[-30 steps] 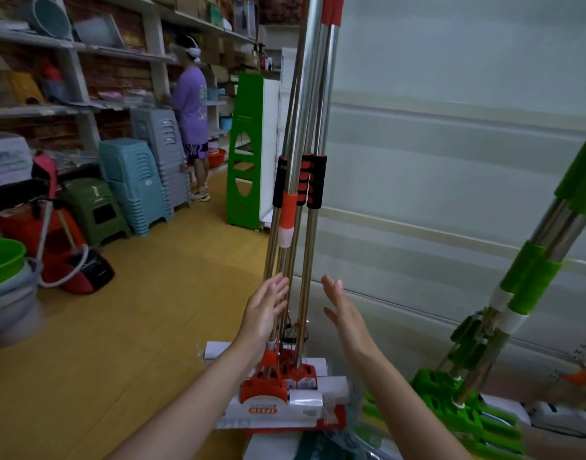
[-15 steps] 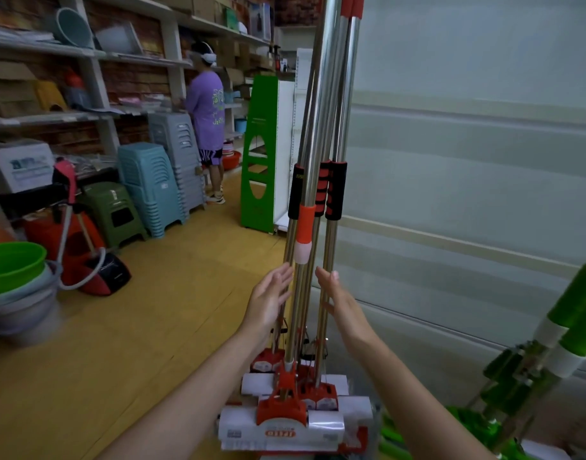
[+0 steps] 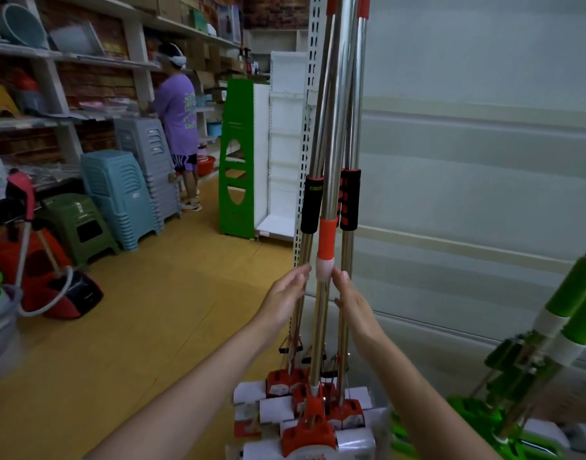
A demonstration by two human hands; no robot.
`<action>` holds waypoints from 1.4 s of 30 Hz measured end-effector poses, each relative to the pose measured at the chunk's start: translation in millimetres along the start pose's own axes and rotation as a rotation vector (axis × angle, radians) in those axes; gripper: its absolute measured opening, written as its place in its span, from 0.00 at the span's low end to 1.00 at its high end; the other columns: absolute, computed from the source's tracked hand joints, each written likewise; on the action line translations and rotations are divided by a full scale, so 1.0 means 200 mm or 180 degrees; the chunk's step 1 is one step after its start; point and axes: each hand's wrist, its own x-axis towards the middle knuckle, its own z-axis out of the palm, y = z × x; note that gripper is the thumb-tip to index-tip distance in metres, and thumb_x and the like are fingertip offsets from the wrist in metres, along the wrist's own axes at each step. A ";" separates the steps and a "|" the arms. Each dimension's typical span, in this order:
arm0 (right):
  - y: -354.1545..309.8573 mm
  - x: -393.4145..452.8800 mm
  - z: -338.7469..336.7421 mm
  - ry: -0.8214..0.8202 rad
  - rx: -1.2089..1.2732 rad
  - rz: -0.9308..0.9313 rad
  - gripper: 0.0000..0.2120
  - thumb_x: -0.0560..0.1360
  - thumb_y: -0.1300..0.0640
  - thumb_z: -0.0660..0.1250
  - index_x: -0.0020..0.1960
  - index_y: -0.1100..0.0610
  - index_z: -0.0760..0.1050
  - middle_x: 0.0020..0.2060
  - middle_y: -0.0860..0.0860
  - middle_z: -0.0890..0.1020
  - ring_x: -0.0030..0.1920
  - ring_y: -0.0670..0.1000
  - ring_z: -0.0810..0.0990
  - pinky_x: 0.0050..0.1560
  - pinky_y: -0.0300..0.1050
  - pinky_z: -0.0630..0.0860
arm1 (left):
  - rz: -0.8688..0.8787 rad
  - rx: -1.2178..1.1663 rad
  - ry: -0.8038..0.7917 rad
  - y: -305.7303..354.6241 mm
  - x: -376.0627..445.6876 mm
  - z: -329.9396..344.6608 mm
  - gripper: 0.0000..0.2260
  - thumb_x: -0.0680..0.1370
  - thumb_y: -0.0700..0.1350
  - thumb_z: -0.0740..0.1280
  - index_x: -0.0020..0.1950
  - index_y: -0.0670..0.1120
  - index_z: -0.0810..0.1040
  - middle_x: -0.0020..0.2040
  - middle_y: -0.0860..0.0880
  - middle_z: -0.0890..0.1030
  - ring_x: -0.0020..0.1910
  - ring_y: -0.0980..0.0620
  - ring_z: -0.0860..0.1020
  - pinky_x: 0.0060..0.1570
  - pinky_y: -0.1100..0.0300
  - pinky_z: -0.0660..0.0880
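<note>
Two hands, the left hand (image 3: 286,293) and right hand (image 3: 351,302), are held out with straight fingers, gripping nothing. They flank the nearest chrome mop pole with orange-and-white collar (image 3: 327,240) at centre frame. Green-handled mops (image 3: 567,313) crowd the lower right, bare yellow floor (image 3: 135,343) lies open leftward, and stacked blue plastic stools (image 3: 119,190) stand farther left.

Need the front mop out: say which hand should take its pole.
Right, probably: the right hand has its fingertips beside the front pole's white collar, while the left hand sits by the pole behind.
</note>
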 end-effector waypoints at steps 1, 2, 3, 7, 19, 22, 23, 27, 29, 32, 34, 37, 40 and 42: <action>-0.01 0.00 0.00 0.0025 -0.0008 0.0006 0.25 0.81 0.44 0.43 0.75 0.50 0.58 0.75 0.50 0.62 0.74 0.46 0.59 0.71 0.45 0.59 | 0.0004 -0.0002 -0.0062 0.00 0.01 0.01 0.20 0.81 0.49 0.54 0.73 0.46 0.64 0.73 0.50 0.67 0.72 0.53 0.65 0.70 0.57 0.64; -0.02 0.00 0.00 0.0044 -0.0015 -0.0004 0.25 0.81 0.44 0.43 0.74 0.50 0.59 0.74 0.50 0.63 0.72 0.45 0.60 0.70 0.45 0.59 | 0.0023 -0.0018 -0.0116 0.00 0.02 0.01 0.20 0.81 0.49 0.54 0.73 0.46 0.64 0.72 0.50 0.68 0.71 0.53 0.66 0.69 0.59 0.64; -0.03 -0.01 -0.01 0.0054 -0.0028 -0.0021 0.24 0.81 0.44 0.42 0.74 0.49 0.60 0.73 0.49 0.64 0.70 0.43 0.62 0.69 0.43 0.61 | 0.0048 -0.0038 -0.0156 0.01 0.03 0.02 0.20 0.81 0.49 0.54 0.72 0.46 0.64 0.70 0.51 0.69 0.70 0.54 0.67 0.67 0.60 0.65; -0.03 0.00 -0.03 0.0101 -0.0081 -0.0041 0.24 0.82 0.47 0.42 0.73 0.52 0.62 0.71 0.50 0.67 0.66 0.41 0.63 0.66 0.41 0.61 | 0.0102 -0.0154 -0.0128 0.01 0.06 0.03 0.18 0.81 0.47 0.54 0.71 0.45 0.66 0.63 0.53 0.72 0.64 0.55 0.71 0.63 0.60 0.67; -0.24 0.41 -0.11 0.1015 -0.0957 -0.0054 0.32 0.78 0.54 0.62 0.76 0.59 0.51 0.76 0.55 0.57 0.76 0.53 0.54 0.75 0.48 0.53 | 0.0017 0.0324 0.0587 0.09 0.39 -0.08 0.16 0.81 0.49 0.56 0.67 0.47 0.66 0.66 0.47 0.71 0.67 0.47 0.69 0.67 0.50 0.68; -0.29 0.55 -0.10 0.1002 -0.0962 0.0161 0.45 0.72 0.52 0.71 0.77 0.60 0.46 0.76 0.57 0.55 0.76 0.57 0.53 0.76 0.54 0.55 | 0.0105 0.0573 0.0417 0.10 0.49 -0.11 0.23 0.78 0.53 0.61 0.72 0.50 0.62 0.72 0.49 0.65 0.72 0.49 0.63 0.68 0.50 0.64; -0.29 0.60 -0.09 0.0967 -0.0892 0.0169 0.46 0.69 0.53 0.74 0.76 0.59 0.48 0.75 0.58 0.58 0.75 0.59 0.57 0.74 0.57 0.59 | 0.0122 0.0668 0.0314 0.10 0.51 -0.11 0.25 0.77 0.54 0.62 0.73 0.51 0.60 0.73 0.50 0.64 0.72 0.49 0.62 0.70 0.48 0.63; -0.33 0.76 0.00 0.1096 -0.0739 0.0225 0.37 0.67 0.56 0.73 0.68 0.61 0.57 0.64 0.61 0.70 0.65 0.62 0.70 0.64 0.59 0.71 | 0.0144 0.1200 0.0487 0.06 0.63 -0.16 0.24 0.77 0.49 0.64 0.71 0.50 0.62 0.69 0.47 0.66 0.69 0.47 0.67 0.67 0.47 0.68; -0.35 0.77 0.04 0.1270 -0.0793 0.0243 0.27 0.71 0.58 0.70 0.63 0.63 0.59 0.61 0.62 0.70 0.61 0.60 0.72 0.60 0.57 0.72 | 0.0188 0.1401 0.0522 0.05 0.68 -0.19 0.23 0.75 0.48 0.67 0.67 0.48 0.65 0.64 0.46 0.69 0.65 0.46 0.70 0.63 0.50 0.71; -0.34 0.78 0.08 0.1393 -0.1005 0.0236 0.21 0.73 0.60 0.65 0.60 0.64 0.60 0.60 0.63 0.69 0.55 0.57 0.70 0.57 0.57 0.71 | 0.0038 0.1302 0.0523 0.04 0.74 -0.20 0.24 0.74 0.44 0.68 0.66 0.45 0.62 0.60 0.46 0.71 0.60 0.47 0.72 0.53 0.57 0.71; -0.33 0.79 0.09 0.1409 -0.1070 0.0173 0.21 0.73 0.60 0.66 0.60 0.63 0.60 0.59 0.62 0.69 0.58 0.60 0.71 0.57 0.56 0.72 | -0.0109 0.1274 0.0465 0.04 0.77 -0.19 0.27 0.76 0.42 0.67 0.69 0.46 0.55 0.58 0.47 0.73 0.55 0.48 0.75 0.48 0.58 0.71; -0.33 0.80 0.09 0.1375 -0.1062 0.0145 0.22 0.72 0.61 0.67 0.60 0.63 0.60 0.58 0.60 0.69 0.59 0.61 0.71 0.56 0.55 0.72 | -0.0087 0.1582 0.0575 0.01 0.82 -0.20 0.29 0.77 0.41 0.65 0.72 0.48 0.53 0.58 0.44 0.78 0.52 0.45 0.78 0.44 0.58 0.73; -0.33 0.81 0.08 0.1331 -0.1098 0.0121 0.22 0.72 0.61 0.67 0.60 0.63 0.60 0.57 0.60 0.69 0.60 0.61 0.70 0.57 0.57 0.73 | 0.0022 0.1681 0.0640 0.02 0.83 -0.20 0.27 0.76 0.39 0.65 0.72 0.47 0.57 0.59 0.44 0.78 0.57 0.45 0.78 0.49 0.58 0.74; -0.34 0.82 0.07 0.1329 -0.1109 0.0157 0.21 0.72 0.60 0.67 0.59 0.62 0.60 0.58 0.61 0.69 0.60 0.62 0.71 0.57 0.57 0.73 | 0.0032 0.1703 0.0646 0.02 0.82 -0.21 0.27 0.77 0.40 0.66 0.73 0.46 0.58 0.62 0.44 0.77 0.60 0.45 0.77 0.53 0.57 0.74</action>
